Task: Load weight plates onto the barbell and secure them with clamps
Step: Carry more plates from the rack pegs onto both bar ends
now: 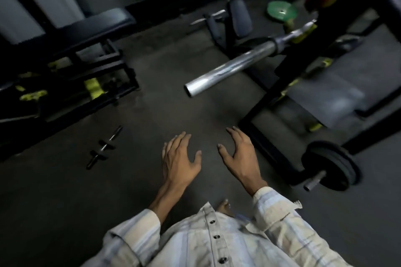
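Note:
The barbell's bare steel sleeve (230, 66) juts toward me from a black rack at the right, its open end above the dark floor. No plate or clamp is on the sleeve. My left hand (180, 158) and my right hand (239, 156) hover side by side below the sleeve's end, palms down, fingers spread, holding nothing. Black weight plates (334, 165) sit stacked on a low storage peg at the rack's foot, right of my right hand. A green plate (281, 11) lies farther back.
The black rack frame (288, 84) stands at the right with a grey bench pad (325, 95) inside it. Another black bench (71, 28) fills the upper left. A short dumbbell handle (104, 147) lies on the floor to the left. A padded seat (239, 17) stands behind the sleeve.

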